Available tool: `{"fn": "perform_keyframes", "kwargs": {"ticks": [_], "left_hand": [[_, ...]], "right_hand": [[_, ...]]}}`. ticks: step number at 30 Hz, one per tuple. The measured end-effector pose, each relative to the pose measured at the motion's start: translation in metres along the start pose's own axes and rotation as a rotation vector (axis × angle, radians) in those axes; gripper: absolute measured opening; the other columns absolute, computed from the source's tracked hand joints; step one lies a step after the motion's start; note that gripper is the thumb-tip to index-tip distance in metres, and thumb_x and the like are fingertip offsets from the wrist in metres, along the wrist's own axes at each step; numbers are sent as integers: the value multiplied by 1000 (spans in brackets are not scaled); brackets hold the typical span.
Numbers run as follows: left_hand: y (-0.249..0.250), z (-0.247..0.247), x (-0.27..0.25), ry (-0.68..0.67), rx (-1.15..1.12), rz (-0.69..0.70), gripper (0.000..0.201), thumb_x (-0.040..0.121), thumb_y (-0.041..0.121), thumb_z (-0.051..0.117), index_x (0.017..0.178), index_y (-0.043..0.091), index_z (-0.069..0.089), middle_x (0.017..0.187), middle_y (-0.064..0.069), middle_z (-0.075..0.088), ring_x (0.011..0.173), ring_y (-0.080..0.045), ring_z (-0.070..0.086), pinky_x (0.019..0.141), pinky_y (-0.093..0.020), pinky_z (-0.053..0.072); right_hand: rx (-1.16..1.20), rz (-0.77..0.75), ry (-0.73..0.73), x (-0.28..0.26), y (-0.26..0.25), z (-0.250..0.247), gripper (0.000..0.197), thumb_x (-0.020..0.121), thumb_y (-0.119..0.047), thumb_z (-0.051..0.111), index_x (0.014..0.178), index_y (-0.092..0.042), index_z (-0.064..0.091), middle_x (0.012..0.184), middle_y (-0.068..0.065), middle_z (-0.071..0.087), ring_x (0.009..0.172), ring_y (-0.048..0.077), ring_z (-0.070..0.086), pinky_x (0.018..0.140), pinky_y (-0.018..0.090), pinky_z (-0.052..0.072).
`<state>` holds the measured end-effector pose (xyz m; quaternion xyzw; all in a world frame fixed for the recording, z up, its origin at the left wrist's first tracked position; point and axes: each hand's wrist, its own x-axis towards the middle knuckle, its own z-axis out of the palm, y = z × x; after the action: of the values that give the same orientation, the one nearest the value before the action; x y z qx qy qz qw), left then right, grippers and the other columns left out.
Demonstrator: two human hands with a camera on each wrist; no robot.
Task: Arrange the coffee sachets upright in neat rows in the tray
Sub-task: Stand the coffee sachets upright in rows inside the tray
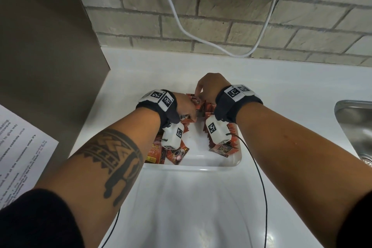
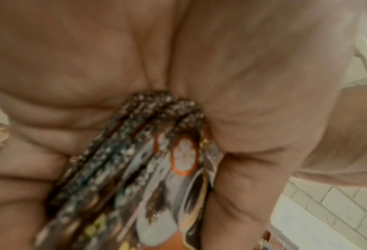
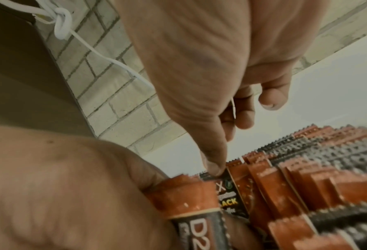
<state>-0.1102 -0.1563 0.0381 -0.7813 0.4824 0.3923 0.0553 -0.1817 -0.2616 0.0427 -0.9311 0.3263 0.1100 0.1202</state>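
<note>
A white tray (image 1: 191,167) sits on the white counter. A row of red-and-black coffee sachets (image 1: 209,111) stands upright along its right side, filling the right wrist view (image 3: 306,177). A few sachets (image 1: 175,153) lie flat at the tray's front left. My left hand (image 1: 186,104) grips a bundle of several sachets (image 2: 156,169) on edge at the tray's far end; its front sachet (image 3: 197,219) reads D2X. My right hand (image 1: 207,88) is just beyond it. One straight fingertip (image 3: 214,166) presses on the top edge of a black sachet; the other fingers are curled and hold nothing.
A steel sink (image 1: 358,127) lies at the right edge. A printed sheet (image 1: 20,147) and a brown cabinet panel (image 1: 40,46) stand at the left. A white cable (image 1: 201,40) hangs across the brick wall behind. Thin black cords trail from both wrists.
</note>
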Motion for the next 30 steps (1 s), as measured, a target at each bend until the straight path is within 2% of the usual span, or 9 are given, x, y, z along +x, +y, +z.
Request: {"fn": "perform_keyframes", "kwargs": {"ticks": [3, 6, 9, 15, 17, 21, 25, 28, 30], "left_hand": [[1, 0, 2, 41, -70, -4, 23, 99, 29, 59, 110, 9, 64, 96, -3, 60, 74, -12, 54, 67, -20, 44], [2, 0, 4, 10, -63, -6, 24, 98, 31, 61, 104, 9, 66, 97, -5, 61, 86, -19, 55, 81, -25, 43], [2, -1, 6, 15, -51, -13, 25, 97, 35, 62, 93, 10, 65, 89, -3, 61, 91, -21, 53, 81, -28, 40], [-16, -9, -10, 66, -176, -28, 41, 94, 37, 66, 115, 1, 68, 119, -12, 67, 109, -30, 61, 94, -35, 45], [-27, -15, -23, 106, -452, 22, 36, 92, 23, 67, 116, -3, 68, 123, -19, 66, 116, -37, 61, 105, -45, 47], [-47, -13, -47, 149, -984, 235, 47, 81, 11, 78, 124, -3, 63, 115, -23, 70, 100, -34, 66, 99, -53, 49], [-48, -2, -52, 265, -1021, 298, 52, 75, 14, 82, 124, 6, 65, 106, -11, 74, 98, -25, 71, 97, -54, 54], [-46, 4, -53, 340, -1028, 288, 44, 77, 11, 85, 118, 12, 69, 107, -9, 76, 101, -27, 73, 95, -55, 55], [-45, 6, -55, 337, -1013, 299, 43, 77, 23, 87, 117, 17, 71, 109, -8, 76, 105, -29, 71, 95, -53, 56]], "right_hand": [[21, 4, 15, -2, 0, -5, 21, 89, -11, 58, 96, -16, 77, 90, -6, 69, 85, 17, 65, 78, 31, 55], [-2, 4, 48, -5, 1, -14, 24, 93, -16, 54, 103, -11, 75, 107, 1, 72, 99, 22, 67, 90, 36, 56], [-8, -14, 55, -9, 6, -21, 23, 95, -17, 56, 107, -12, 75, 113, 1, 72, 104, 22, 66, 92, 31, 54], [76, -75, 50, -33, 7, -37, 22, 94, -17, 58, 108, -15, 76, 117, -1, 70, 111, 19, 62, 96, 30, 49], [104, -107, 7, -42, 8, -39, 20, 93, -24, 63, 107, -19, 76, 113, -4, 70, 105, 17, 61, 87, 29, 49], [483, -98, 13, -57, 7, -34, 20, 86, -36, 76, 100, -22, 71, 87, -11, 67, 77, 5, 59, 60, 18, 39], [662, -144, 97, -62, 2, -32, 19, 83, -32, 80, 94, -21, 71, 77, -9, 70, 68, 3, 61, 63, 18, 42], [676, -179, 128, -63, -2, -30, 9, 84, -25, 79, 89, -21, 74, 84, -2, 75, 76, 8, 65, 75, 23, 51], [669, -187, 158, -64, -2, -31, 6, 84, -22, 78, 89, -19, 75, 85, -1, 75, 78, 9, 65, 79, 25, 51]]}}
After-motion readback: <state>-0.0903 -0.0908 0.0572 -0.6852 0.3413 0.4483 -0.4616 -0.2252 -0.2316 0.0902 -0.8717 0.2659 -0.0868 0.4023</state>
